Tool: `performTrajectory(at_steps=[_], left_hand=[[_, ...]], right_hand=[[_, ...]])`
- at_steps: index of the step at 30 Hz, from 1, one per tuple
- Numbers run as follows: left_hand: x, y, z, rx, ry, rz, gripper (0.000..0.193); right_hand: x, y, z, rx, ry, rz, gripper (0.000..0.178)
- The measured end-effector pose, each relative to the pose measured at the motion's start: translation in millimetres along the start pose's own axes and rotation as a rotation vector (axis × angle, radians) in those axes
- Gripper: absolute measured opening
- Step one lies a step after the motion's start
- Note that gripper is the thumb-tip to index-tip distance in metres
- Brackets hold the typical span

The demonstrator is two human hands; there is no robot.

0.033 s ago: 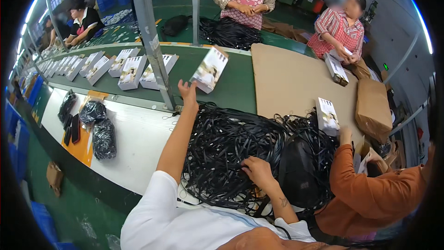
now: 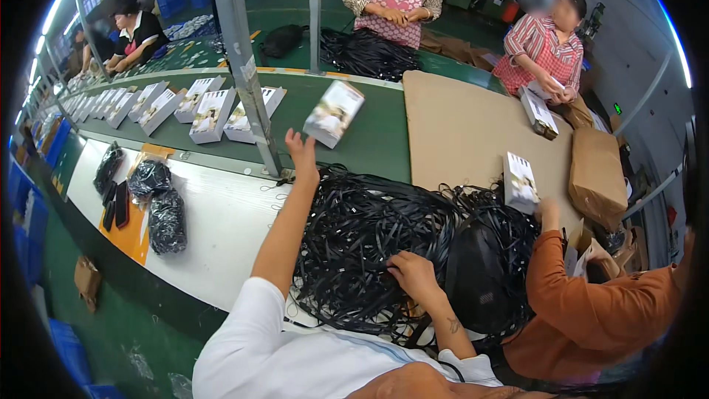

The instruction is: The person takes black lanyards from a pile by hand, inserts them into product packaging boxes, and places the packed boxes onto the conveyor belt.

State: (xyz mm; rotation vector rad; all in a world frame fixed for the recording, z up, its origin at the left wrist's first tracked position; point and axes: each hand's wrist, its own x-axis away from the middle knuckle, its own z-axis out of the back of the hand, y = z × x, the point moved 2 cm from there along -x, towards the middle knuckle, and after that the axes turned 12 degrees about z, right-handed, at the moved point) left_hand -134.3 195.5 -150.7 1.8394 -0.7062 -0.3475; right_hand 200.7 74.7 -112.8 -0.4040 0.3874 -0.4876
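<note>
My left hand [image 2: 303,157] reaches out over the green conveyor belt, fingers spread. Its fingertips are by the near corner of a white box [image 2: 334,114] with a printed picture; whether they touch it I cannot tell. A big tangled heap of thin black straps [image 2: 362,233] covers the worktop in front of me. My right hand [image 2: 415,276] lies on that heap with bent fingers closed at the straps. A black mesh bag or bundle [image 2: 478,273] lies to the right of this hand.
More white boxes [image 2: 213,116] line the belt on the left, behind a metal post [image 2: 251,89]. Black wrapped bundles [image 2: 167,222] lie on the white worktop. A co-worker's orange sleeve [image 2: 591,288] and hand are at another box [image 2: 521,182] on the cardboard sheet [image 2: 465,133]. Other people stand across.
The far end of the white box by my left hand has dropped slightly. The co-worker's hand and box on the right have shifted a little. My right hand is nearly still.
</note>
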Motion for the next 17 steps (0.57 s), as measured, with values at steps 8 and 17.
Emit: performTrajectory(at_steps=[8,17], left_hand=[[212.8,57.4,-43.1,-0.195,-1.209,0.184,0.066],[232.9,141.9,-4.6,-0.092,-1.294,0.402,0.036]], right_hand=[[-18.7,-41.0,85.0,-0.564,0.330,0.111,0.015],[-12.2,-55.8,165.7,-1.971,0.663,0.633,0.015]])
